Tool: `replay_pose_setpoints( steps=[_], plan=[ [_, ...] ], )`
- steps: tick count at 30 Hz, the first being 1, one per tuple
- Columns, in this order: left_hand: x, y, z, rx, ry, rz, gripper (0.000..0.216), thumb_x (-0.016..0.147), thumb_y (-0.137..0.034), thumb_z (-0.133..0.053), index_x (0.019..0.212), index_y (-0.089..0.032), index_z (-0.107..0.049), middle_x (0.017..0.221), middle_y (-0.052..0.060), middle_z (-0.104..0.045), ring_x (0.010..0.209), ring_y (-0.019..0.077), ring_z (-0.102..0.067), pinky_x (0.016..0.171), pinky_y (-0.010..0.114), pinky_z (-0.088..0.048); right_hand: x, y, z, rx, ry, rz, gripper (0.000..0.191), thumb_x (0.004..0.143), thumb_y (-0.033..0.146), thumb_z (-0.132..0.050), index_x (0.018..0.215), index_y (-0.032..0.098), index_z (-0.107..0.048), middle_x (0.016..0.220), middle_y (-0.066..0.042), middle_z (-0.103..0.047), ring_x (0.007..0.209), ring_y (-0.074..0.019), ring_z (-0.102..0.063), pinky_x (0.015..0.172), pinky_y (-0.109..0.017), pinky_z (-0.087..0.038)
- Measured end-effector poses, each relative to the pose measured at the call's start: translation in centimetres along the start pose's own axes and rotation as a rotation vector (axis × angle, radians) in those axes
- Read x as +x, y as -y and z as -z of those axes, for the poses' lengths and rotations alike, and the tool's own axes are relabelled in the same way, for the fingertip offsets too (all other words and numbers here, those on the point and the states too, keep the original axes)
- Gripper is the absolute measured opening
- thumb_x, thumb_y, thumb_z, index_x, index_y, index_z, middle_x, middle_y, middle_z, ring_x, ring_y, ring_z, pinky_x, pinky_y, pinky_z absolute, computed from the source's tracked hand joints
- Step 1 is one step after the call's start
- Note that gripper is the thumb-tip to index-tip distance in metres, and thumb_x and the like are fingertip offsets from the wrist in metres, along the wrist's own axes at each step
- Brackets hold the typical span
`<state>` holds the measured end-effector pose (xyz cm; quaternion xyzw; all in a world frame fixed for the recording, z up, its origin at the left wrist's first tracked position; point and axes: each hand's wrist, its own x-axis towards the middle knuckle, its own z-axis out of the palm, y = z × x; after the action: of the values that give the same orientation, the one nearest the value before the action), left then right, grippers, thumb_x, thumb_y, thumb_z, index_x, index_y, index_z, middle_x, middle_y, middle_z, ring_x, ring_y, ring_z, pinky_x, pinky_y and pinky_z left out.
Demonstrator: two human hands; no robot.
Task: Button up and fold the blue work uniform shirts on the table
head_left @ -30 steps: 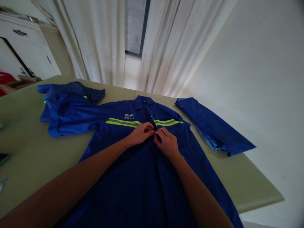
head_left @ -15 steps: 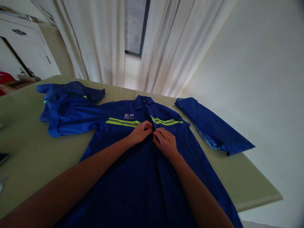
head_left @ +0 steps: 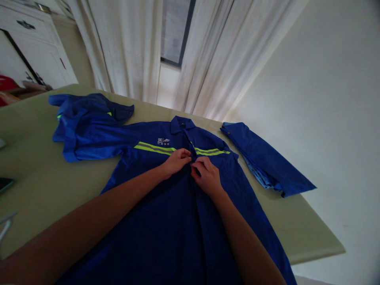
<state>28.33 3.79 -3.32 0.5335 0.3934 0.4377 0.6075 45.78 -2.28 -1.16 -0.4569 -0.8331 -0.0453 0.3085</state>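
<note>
A blue work shirt [head_left: 166, 221] with yellow-green reflective stripes lies flat, front up, on a pale green table [head_left: 35, 190]. Its collar [head_left: 181, 123] points away from me. My left hand [head_left: 175, 161] and my right hand [head_left: 207, 176] meet at the shirt's front placket, just below the stripes. Both have their fingers curled and pinched on the placket's edges. What sits between the fingertips is too small to make out. The shirt's right sleeve [head_left: 261, 158] stretches toward the table's right edge.
A second blue garment [head_left: 86, 118] lies crumpled at the table's far left, over the shirt's left sleeve. White curtains [head_left: 133, 47] and a window hang behind the table. A white cabinet [head_left: 32, 51] stands at far left. A dark flat object [head_left: 5, 184] lies at the left edge.
My hands have stayed pinched at the placket, shifting slightly up it. The view has tilted a little, so everything sits slightly higher in the picture.
</note>
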Motion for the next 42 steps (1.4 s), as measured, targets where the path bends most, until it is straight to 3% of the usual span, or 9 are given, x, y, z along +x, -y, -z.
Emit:
replay_pose_setpoints(
  steps=[4,10,18,21,25,30,33,37,42],
  plan=[
    [0.2,0.1,0.1,0.011,0.016,-0.008,0.023,0.076,-0.025,-0.075,0.094,-0.018,-0.063,0.080,0.000,-0.070,0.072,0.0144,-0.063,0.070,0.027,-0.046,0.1,0.5,-0.1,0.199,-0.058,-0.179,0.010,0.088,0.022,-0.063,0.096,0.024,-0.069,0.108,-0.008,-0.061,0.087,-0.0188,-0.063,0.078,-0.032,-0.057],
    [0.3,0.2,0.2,0.033,0.035,0.006,0.018,0.079,-0.022,-0.072,0.094,-0.017,-0.063,0.078,-0.001,-0.068,0.071,0.0125,-0.061,0.067,0.025,-0.043,0.2,1.3,-0.4,0.283,-0.050,-0.347,0.015,0.081,0.019,-0.065,0.096,0.021,-0.067,0.102,-0.006,-0.060,0.077,-0.0172,-0.059,0.071,-0.032,-0.054],
    [0.0,-0.4,0.3,0.125,0.054,0.011,0.016,0.084,-0.020,-0.066,0.098,-0.017,-0.062,0.080,-0.001,-0.070,0.070,0.0132,-0.063,0.066,0.025,-0.045,0.1,1.7,-0.6,0.263,-0.026,-0.340,0.018,0.083,0.016,-0.059,0.097,0.024,-0.066,0.108,-0.005,-0.056,0.082,-0.0179,-0.057,0.075,-0.032,-0.052],
    [-0.3,-0.2,0.1,0.296,0.038,-0.105,0.014,0.087,-0.021,-0.063,0.101,-0.018,-0.060,0.083,0.001,-0.070,0.075,0.0158,-0.066,0.071,0.028,-0.049,0.0,0.8,-0.8,0.302,-0.012,-0.314,0.013,0.081,0.018,-0.062,0.092,0.023,-0.064,0.107,-0.005,-0.055,0.078,-0.0168,-0.056,0.073,-0.032,-0.051],
    [-0.9,0.5,-0.2,0.642,0.017,-0.342,0.016,0.096,-0.024,-0.051,0.109,-0.019,-0.060,0.093,0.004,-0.071,0.089,0.0211,-0.068,0.086,0.037,-0.053,0.1,-0.7,-1.5,0.422,-0.082,-0.437,0.018,0.081,0.026,-0.065,0.098,0.021,-0.060,0.098,-0.004,-0.058,0.070,-0.0156,-0.055,0.063,-0.030,-0.049],
    [-1.5,0.8,-0.5,0.885,-0.064,-0.545,0.045,0.086,-0.005,-0.046,0.130,-0.016,-0.052,0.122,0.012,-0.066,0.113,0.0243,-0.062,0.104,0.042,-0.048,0.4,-0.9,-1.4,0.437,-0.072,-0.410,0.014,0.083,0.020,-0.055,0.092,0.021,-0.064,0.102,-0.006,-0.059,0.080,-0.0185,-0.059,0.071,-0.032,-0.051],
    [-1.3,0.6,0.0,1.068,0.048,-0.571,0.036,0.089,-0.007,-0.045,0.120,-0.018,-0.060,0.115,0.010,-0.068,0.111,0.0258,-0.063,0.102,0.043,-0.048,-0.6,0.3,-0.1,0.335,0.007,-0.423,0.011,0.085,0.029,-0.063,0.091,0.020,-0.067,0.109,-0.008,-0.058,0.090,-0.0209,-0.061,0.082,-0.035,-0.053],
    [0.1,-0.3,1.3,1.262,0.119,-0.569,0.027,0.099,-0.017,-0.043,0.116,-0.019,-0.063,0.118,0.011,-0.067,0.111,0.0272,-0.062,0.102,0.045,-0.047,-3.3,2.9,2.1,0.089,0.231,-0.342,0.042,0.076,0.048,-0.082,0.107,0.023,-0.070,0.125,-0.011,-0.058,0.114,-0.0294,-0.057,0.097,-0.043,-0.049],
    [-0.2,-1.9,1.1,1.398,-0.035,-0.602,0.032,0.098,-0.014,-0.043,0.125,-0.018,-0.060,0.125,0.013,-0.061,0.114,0.0283,-0.058,0.101,0.044,-0.046,-4.3,3.6,2.0,0.040,0.194,-0.392,0.013,0.089,0.028,-0.069,0.101,0.025,-0.073,0.112,-0.008,-0.063,0.099,-0.0225,-0.062,0.088,-0.036,-0.050]
  ],
)
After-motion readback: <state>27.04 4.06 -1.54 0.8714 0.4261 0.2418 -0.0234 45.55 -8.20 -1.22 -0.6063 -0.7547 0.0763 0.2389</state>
